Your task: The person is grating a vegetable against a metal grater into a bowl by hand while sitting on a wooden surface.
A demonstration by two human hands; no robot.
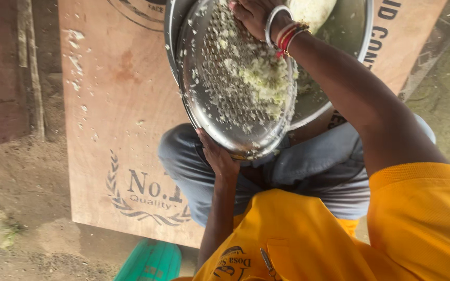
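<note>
1. Left hand (219, 156): fingers curled under lower rim of round perforated metal grater (235, 78), tilted w/ its top edge away from person.
2. Right hand (253, 15): at grater's top edge; fingers mostly cut off by frame, can't tell grip.
3. Pale wet shreds (266, 78) stuck just below right fingers.
4. Shiny steel bowl (339, 62) beneath grater, on plywood board (115, 104).

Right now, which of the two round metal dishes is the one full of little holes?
The tilted grater plate, propped up by the left hand and smeared with pale shreds. The deeper bowl behind it has smooth, unpierced walls.
</note>
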